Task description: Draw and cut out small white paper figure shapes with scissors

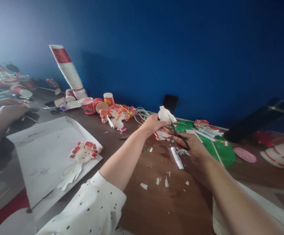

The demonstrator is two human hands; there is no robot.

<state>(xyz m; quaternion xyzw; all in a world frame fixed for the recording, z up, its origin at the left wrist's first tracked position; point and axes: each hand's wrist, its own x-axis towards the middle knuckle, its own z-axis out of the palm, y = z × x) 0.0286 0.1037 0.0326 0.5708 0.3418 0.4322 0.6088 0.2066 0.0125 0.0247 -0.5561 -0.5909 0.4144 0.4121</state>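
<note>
Trimming, apparently the step in hand: above the brown table [142, 209], the left hand [154, 124], reaching from a dotted sleeve [93, 199], is closed in a pinch on the lower edge of a white paper piece [164, 113], holding it up off the surface. The right hand [193, 143] is curled around the dark handles of the scissors [174, 127], whose blades meet the paper at its right side; how far they stand apart is too small to tell. Below lie a white tube [176, 158] and loose paper scraps [166, 182], which suggest that cutting is well under way; a green sheet [223, 151] spreads beyond the right hand. To the left, a cut-out figure [83, 153] with a red-and-white border rests on a large white envelope [46, 156], and further off is a co-worker's hand [13, 109]. The next move, as I judge it, calls for the left fingertips kept clear of the blades and the paper turned gradually to meet them
</note>
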